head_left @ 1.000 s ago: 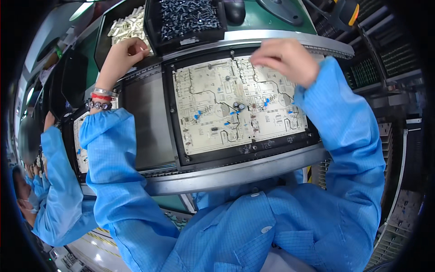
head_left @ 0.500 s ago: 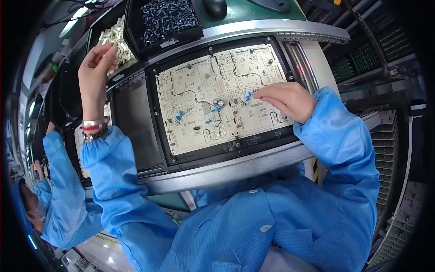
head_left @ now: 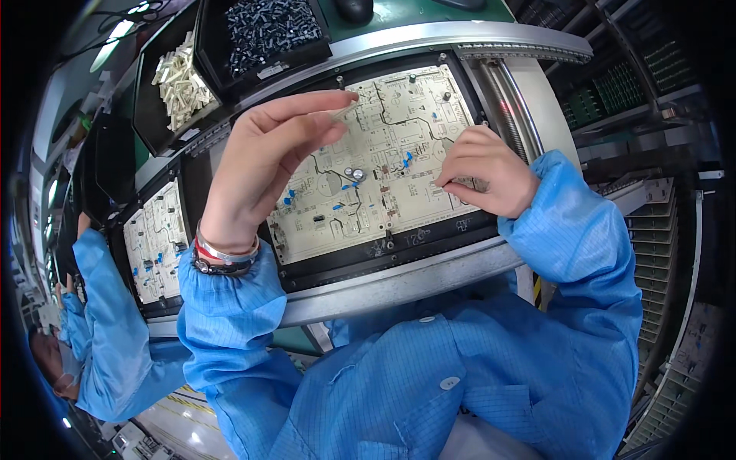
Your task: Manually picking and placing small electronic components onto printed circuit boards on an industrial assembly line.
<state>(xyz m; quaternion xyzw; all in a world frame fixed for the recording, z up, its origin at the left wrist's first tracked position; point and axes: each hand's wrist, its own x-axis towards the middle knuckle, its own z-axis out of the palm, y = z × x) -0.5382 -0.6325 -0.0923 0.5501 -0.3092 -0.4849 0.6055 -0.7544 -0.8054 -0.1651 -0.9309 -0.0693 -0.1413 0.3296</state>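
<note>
My left hand [head_left: 264, 149] is raised over the left part of a cream circuit board [head_left: 314, 238], hiding much of it. Its thumb and fingers pinch a small whitish block-shaped component [head_left: 345, 110]. Low over the right half of the board, my right hand [head_left: 491, 172] has thumb and forefinger pressed together. Whatever that pinch holds, if anything, is too small to make out. Blue disc-shaped components [head_left: 407, 160] stand on the board just left of the right hand. Two round silver-topped capacitors [head_left: 358, 175] stand near the board's middle.
Behind the board are a black bin of white block-shaped components [head_left: 182, 84] and a bin of dark small parts [head_left: 272, 37]. A metal rail [head_left: 399, 280] runs along the near side. Further left lie another circuit board [head_left: 157, 238] and a co-worker's blue sleeve [head_left: 115, 307].
My left hand has come right and nearer, from beside the white-parts bin to over the board. My right hand has shifted slightly nearer, away from the blue components. The view has shifted a little.
</note>
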